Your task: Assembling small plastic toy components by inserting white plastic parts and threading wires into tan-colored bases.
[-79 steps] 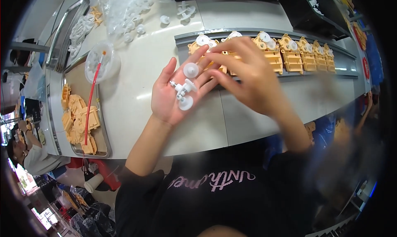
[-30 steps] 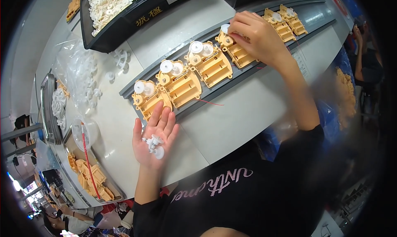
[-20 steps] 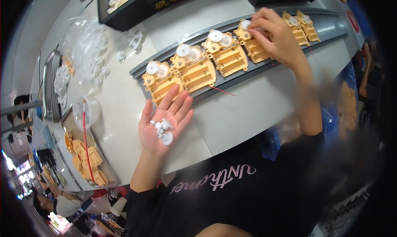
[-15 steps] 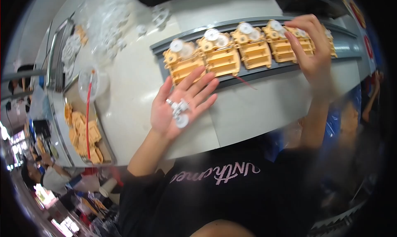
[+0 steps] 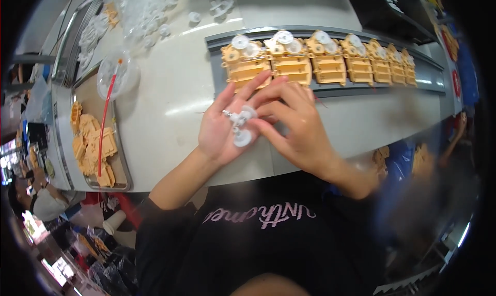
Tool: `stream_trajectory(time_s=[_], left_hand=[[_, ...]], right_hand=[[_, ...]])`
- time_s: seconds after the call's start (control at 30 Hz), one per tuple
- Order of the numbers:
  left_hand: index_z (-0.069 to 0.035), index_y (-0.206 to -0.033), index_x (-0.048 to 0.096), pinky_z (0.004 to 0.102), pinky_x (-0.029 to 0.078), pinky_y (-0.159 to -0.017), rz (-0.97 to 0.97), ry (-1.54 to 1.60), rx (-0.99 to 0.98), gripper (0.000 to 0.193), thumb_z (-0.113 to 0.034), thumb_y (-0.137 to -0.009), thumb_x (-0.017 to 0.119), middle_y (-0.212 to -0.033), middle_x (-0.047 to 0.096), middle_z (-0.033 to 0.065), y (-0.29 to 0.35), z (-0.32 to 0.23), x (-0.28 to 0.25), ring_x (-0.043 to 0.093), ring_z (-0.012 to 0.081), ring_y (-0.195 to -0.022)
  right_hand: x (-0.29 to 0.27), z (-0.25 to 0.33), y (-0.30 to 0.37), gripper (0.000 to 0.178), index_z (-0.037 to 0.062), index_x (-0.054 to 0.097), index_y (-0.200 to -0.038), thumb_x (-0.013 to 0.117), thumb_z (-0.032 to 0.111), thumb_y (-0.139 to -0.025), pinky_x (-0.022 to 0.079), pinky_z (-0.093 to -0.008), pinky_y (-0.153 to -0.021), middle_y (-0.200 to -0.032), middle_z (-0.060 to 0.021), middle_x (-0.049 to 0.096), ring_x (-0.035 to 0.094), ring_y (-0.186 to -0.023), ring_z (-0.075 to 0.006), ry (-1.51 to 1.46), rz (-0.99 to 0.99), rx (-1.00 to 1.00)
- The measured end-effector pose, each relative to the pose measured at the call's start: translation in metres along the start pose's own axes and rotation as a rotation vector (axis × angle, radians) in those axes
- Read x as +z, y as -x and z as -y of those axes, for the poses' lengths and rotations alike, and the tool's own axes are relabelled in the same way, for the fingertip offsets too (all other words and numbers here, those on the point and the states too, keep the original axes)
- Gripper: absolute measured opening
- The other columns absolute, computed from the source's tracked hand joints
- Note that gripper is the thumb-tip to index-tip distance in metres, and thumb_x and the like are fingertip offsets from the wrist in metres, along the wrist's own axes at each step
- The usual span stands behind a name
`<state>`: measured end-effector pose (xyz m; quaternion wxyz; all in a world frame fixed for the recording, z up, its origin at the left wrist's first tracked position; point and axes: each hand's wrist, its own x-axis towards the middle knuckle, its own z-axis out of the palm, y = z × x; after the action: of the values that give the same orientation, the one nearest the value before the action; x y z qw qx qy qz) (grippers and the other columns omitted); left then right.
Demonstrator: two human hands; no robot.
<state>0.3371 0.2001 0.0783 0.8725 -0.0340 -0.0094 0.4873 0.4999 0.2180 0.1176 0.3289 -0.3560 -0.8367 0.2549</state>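
Observation:
My left hand is palm up with its fingers stretched out, and several small white plastic gears rest on its palm. Over that palm, my right hand has thumb and fingertips closed at the edge of one white gear. Just beyond both hands, several yellow-orange plastic housings stand in a row on a long grey rail. White round gears sit at the far end of the housings. My hands partly hide the near edges of the two leftmost housings.
A metal tray with loose yellow-orange parts lies at the left, beside a clear plastic tub and a red stick. A clear bag of white parts lies far left. Dark bins stand at the back right.
My right hand has come left from the row of housings to the gears in my left palm. My left hand remains palm up. The view has shifted slightly.

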Motion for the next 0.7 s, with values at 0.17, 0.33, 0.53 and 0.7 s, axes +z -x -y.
stream_trajectory(time_s=[0.17,0.33,0.53,0.7], left_hand=[[-0.002,-0.142,0.031,0.0446,0.025,-0.114,-0.212,-0.101,0.051,0.053,-0.033,-0.099,0.035,-0.146,0.033,0.0201,-0.006,0.012,0.013,0.034,0.0309,-0.135],[-0.001,-0.133,0.043,0.0467,0.026,-0.114,-0.241,-0.041,-0.010,0.045,-0.029,-0.099,0.040,-0.135,0.046,0.0196,-0.015,0.029,0.005,0.035,0.0314,-0.135],[-0.001,-0.113,0.056,0.0437,0.039,-0.106,-0.526,-0.071,-0.265,0.029,-0.025,-0.096,0.051,-0.117,0.058,0.0157,-0.053,0.091,-0.004,0.050,0.0271,-0.122],[-0.001,-0.102,0.058,0.0407,0.042,-0.103,-0.627,-0.086,-0.355,0.023,-0.022,-0.096,0.052,-0.108,0.059,0.0150,-0.097,0.128,-0.012,0.053,0.0263,-0.115]], right_hand=[[-0.021,-0.009,0.000,0.014,0.0029,0.067,-0.086,0.070,-0.004,-0.074,0.048,-0.0303,-0.075,-0.090,-0.0068,0.063,0.062,-0.082,-0.0210,-0.270,-0.171,0.206],[-0.099,-0.072,0.005,0.014,0.0003,0.068,-0.088,0.070,-0.005,-0.076,0.051,-0.0268,-0.070,-0.086,-0.0081,0.067,0.064,-0.079,-0.0177,0.229,-0.597,-0.005],[-0.173,-0.174,0.020,0.012,0.0034,0.068,-0.089,0.068,0.000,-0.078,0.051,-0.0278,-0.068,-0.086,-0.0063,0.066,0.065,-0.078,-0.0198,0.543,-0.564,0.024],[-0.174,-0.192,0.012,0.007,0.0040,0.066,-0.084,0.068,0.006,-0.078,0.050,-0.0307,-0.067,-0.083,-0.0037,0.064,0.063,-0.076,-0.0218,0.642,-0.413,-0.031]])
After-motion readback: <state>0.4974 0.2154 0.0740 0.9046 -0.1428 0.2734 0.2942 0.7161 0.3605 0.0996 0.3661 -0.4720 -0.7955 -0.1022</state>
